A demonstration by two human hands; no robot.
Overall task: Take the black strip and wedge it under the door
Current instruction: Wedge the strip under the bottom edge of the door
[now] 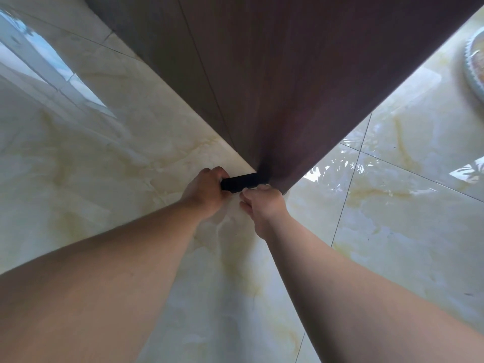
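Note:
A black strip [242, 182] lies flat on the glossy floor, its right end at the bottom corner of the dark brown wooden door [275, 87]. My left hand [207, 192] grips the strip's left end, fingers curled over it. My right hand [263, 204] has its fingertips on the strip's near edge, close to the door corner. How far the strip reaches under the door is hidden in the door's shadow.
Shiny cream marble floor tiles [392, 205] spread on both sides of the door. A grey-brown wall panel [157, 48] runs along the door's left. A pale round rimmed object [475, 66] sits at the right edge. Window glare [47, 58] reflects on the floor at left.

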